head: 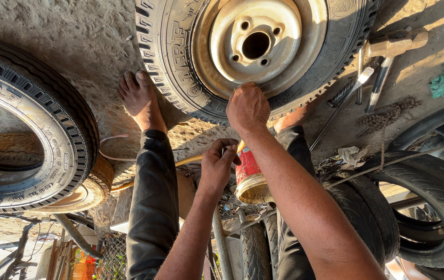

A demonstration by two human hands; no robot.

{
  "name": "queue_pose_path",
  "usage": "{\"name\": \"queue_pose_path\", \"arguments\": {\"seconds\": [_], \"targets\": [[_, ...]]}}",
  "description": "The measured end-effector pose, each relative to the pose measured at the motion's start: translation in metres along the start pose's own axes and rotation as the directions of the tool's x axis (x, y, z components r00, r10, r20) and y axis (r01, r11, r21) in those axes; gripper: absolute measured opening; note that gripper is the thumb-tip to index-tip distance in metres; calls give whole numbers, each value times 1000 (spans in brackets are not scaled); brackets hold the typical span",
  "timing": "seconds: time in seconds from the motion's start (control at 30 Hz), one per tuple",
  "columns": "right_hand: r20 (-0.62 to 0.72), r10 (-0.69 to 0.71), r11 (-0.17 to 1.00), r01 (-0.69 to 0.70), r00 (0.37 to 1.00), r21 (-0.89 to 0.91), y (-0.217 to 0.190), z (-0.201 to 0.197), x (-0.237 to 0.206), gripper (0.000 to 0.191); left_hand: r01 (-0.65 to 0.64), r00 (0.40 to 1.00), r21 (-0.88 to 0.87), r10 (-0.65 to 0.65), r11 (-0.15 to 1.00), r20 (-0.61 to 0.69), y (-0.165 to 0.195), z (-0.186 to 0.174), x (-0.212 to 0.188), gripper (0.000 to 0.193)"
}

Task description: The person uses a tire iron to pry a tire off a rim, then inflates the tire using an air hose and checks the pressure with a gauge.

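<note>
The right hand point(248, 108) is clenched on the bead of the black rubber tyre with its cream steel rim point(255, 44), lying flat on the dusty ground point(66, 36) between the bare feet. The left hand point(216, 166) pinches something too small to tell beside a red tin can point(250, 173). The tyre already sits on its rim; what remains is unclear.

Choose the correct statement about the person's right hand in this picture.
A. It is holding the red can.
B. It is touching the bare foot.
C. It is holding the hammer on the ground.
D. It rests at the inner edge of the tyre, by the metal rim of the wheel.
D. The right hand is closed at the tyre edge, against the metal rim; the hammer lies apart, untouched.
</note>
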State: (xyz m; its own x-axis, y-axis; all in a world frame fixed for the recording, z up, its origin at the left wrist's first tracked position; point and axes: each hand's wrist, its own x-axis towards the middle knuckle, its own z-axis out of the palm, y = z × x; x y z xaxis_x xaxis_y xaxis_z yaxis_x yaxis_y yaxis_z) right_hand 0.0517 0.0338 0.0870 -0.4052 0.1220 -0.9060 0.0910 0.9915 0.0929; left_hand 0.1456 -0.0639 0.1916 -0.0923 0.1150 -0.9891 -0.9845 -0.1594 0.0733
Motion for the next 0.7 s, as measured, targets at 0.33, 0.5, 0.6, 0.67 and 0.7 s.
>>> {"name": "queue_pose_path", "arguments": {"seconds": [0.33,0.5,0.6,0.67,0.7], "targets": [[-10,3,1000,-3,1000,-1,0,2,0,44,12,1000,-21,-12,1000,-6,-3,-1,0,26],[-47,-20,1000,20,999,-16,0,1,-2,44,-15,1000,1,15,1000,-6,-2,-1,0,26],[-39,-14,1000,14,999,-12,-1,0,-1,44,2,1000,-20,-2,1000,-8,-1,0,-1,26],[-23,2,1000,-2,1000,0,0,0,-1,43,38,999,-20,-38,999,-10,0,0,-1,26],[-27,0,1000,0,1000,3,0,0,0,44,54,998,-21,-54,998,-11,1,0,-1,26]]}}
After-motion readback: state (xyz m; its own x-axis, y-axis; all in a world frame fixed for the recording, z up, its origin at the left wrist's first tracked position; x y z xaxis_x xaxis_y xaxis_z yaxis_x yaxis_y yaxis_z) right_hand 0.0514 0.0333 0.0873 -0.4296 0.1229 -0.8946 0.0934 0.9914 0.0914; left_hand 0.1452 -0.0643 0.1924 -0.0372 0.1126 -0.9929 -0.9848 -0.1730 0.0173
